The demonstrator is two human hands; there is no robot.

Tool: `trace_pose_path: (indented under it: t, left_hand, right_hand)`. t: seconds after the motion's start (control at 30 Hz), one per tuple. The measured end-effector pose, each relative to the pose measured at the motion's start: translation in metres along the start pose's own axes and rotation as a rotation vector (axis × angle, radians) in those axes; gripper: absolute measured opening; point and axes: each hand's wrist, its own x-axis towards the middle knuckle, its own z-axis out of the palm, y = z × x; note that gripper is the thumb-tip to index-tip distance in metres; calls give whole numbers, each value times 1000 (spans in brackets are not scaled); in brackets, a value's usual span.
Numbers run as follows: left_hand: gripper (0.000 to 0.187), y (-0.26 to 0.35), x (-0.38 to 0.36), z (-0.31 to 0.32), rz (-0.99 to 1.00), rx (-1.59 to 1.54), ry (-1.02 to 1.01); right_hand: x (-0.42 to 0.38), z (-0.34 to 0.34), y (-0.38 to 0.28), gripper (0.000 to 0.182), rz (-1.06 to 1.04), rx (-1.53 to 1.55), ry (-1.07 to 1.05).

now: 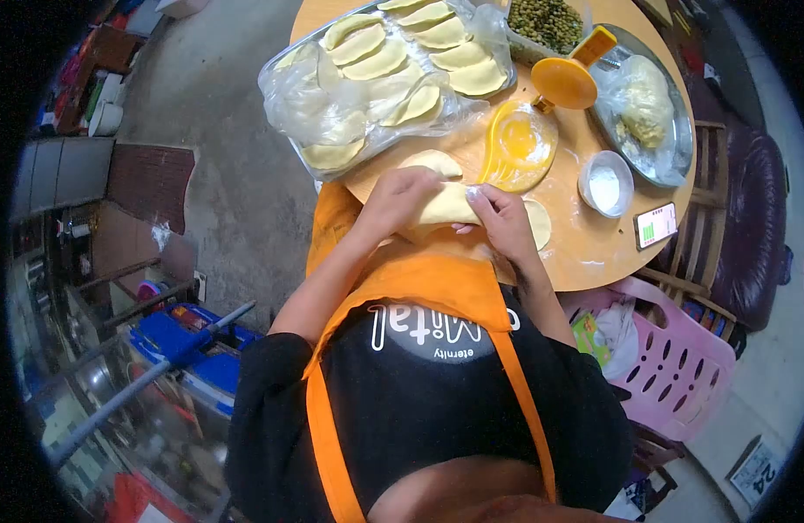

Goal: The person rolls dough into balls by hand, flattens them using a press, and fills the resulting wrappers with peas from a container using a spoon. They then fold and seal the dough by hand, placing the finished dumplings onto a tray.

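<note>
Both hands grip a pale yellow folded dough dumpling (446, 207) above the near edge of the round table (585, 261). My left hand (397, 200) is closed on its left end. The thumb and fingers of my right hand (504, 220) pinch its right end. Any filling inside is hidden. A dough piece (433, 162) lies just beyond my left hand, and a flat dough round (538, 224) rests beside my right hand. Past the hands is a yellow dough press (517, 146), its round orange lid (564, 83) raised and its plate dusted with flour.
A tray (319, 168) of folded dumplings, partly under plastic film, stands at the back left. At the right are a tub of green filling (546, 24), a metal basin (677, 161) with bagged dough (643, 100), a flour bowl (605, 185) and a phone (655, 226). A pink chair (681, 366) stands below.
</note>
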Motion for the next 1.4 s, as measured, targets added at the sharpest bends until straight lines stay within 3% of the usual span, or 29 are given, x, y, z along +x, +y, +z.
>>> trace_pose_path:
  t: [0.1,0.2,0.27,0.37,0.47,0.57,0.8,1.1,1.17,1.4]
  left_hand:
    - [23,-2,1,0,90,235,16]
    - [22,1,2,2,119,292,54]
    - [20,1,3,4,110,341,15]
    - [16,-2,2,6,56,230,-17]
    - [14,-1,-1,2,-30,151,1]
    - [12,12,-1,7,-13,121,-10]
    - [15,-1,2,0,-48,112,-28]
    - [25,3,1,0,-38,251,-47]
    - [27,-7,2,-1,-3,189,-2]
    - [27,-8,0,-1,7,153,-21]
  right_hand:
    - [6,-6,9,19,-297,-425,87]
    - [5,3,3,13,-365,-391,210]
    - [12,-2,9,15,-449,-472,148]
    - [9,-1,-1,15,-439,-569,151]
    - [8,5,-2,15,-574,-509,215]
    - [10,-1,2,16,-488,-650,196]
    - [11,-4,-1,14,-451,-662,229]
    - [17,-5,9,16,-391,-525,191]
    - [17,-3,8,16,-382,-401,218]
    - [15,-8,5,14,-233,-418,164]
